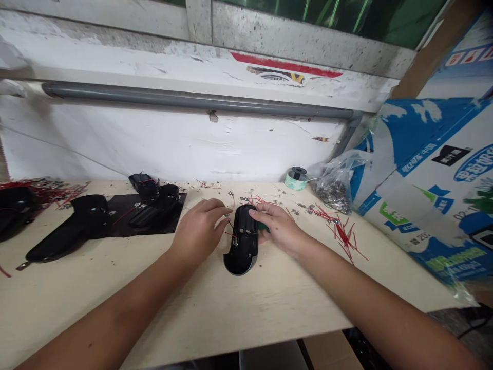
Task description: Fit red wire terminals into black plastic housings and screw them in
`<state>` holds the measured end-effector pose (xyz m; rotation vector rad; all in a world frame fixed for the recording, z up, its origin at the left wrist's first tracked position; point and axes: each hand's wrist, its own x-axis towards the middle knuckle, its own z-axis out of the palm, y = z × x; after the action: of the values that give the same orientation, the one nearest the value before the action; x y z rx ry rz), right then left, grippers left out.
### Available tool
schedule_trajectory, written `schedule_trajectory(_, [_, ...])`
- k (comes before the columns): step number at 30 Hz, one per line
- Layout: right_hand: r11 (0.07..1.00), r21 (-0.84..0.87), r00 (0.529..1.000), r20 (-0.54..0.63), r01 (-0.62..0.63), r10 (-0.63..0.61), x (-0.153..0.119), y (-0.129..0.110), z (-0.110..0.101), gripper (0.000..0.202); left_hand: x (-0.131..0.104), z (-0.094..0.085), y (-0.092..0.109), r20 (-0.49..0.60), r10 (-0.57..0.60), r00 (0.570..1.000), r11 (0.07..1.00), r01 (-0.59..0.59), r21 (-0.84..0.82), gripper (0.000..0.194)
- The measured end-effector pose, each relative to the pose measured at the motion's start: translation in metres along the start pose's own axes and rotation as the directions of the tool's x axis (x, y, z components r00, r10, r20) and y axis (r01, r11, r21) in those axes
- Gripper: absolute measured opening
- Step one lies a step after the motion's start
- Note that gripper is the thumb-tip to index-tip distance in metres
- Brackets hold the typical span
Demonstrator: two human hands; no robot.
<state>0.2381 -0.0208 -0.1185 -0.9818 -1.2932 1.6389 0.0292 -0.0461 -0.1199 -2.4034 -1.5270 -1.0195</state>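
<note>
At the middle of the counter (231, 318), the right hand (280, 226) holds the black shell (242, 245) by its right wall, thumb over the rim. The left hand (202, 223), fingers narrowed, appears to pinch the red wire (230, 234) at the shell's left side. Judgement: shell light, stiff, possibly slippery; wire limp, its joints probably fragile. Recommended hold: shell by its side walls.

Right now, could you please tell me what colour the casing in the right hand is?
The casing is black, in the head view.
</note>
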Motion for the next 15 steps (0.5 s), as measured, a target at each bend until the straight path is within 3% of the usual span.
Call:
schedule_trajectory(3, [1.0, -0.012, 1.0, -0.007, 0.007, -0.007, 0.0, 0.0, 0.0, 0.041, 0.0, 0.001, -0.001, -0.01, 0.108, 0.994, 0.993, -0.107, 0.058, 0.025])
schedule_trajectory(6, [1.0, 0.003, 1.0, -0.016, 0.013, -0.013, 0.001, 0.001, 0.0, 0.042, 0.0, 0.0, 0.0, 0.02, 0.119, 0.993, 0.992, -0.12, 0.047, 0.022])
schedule_trajectory(11, [0.998, 0.037, 0.997, -0.064, 0.052, -0.049, 0.002, 0.0, 0.001, 0.048, -0.002, -0.001, 0.008, 0.062, -0.011, 0.998, 0.987, 0.02, -0.157, 0.02])
schedule_trajectory(15, [0.995, 0.024, 0.989, -0.114, 0.095, -0.092, 0.003, 0.0, 0.002, 0.054, -0.001, 0.001, 0.014, 0.112, -0.084, 0.99, 0.918, 0.12, -0.377, 0.019])
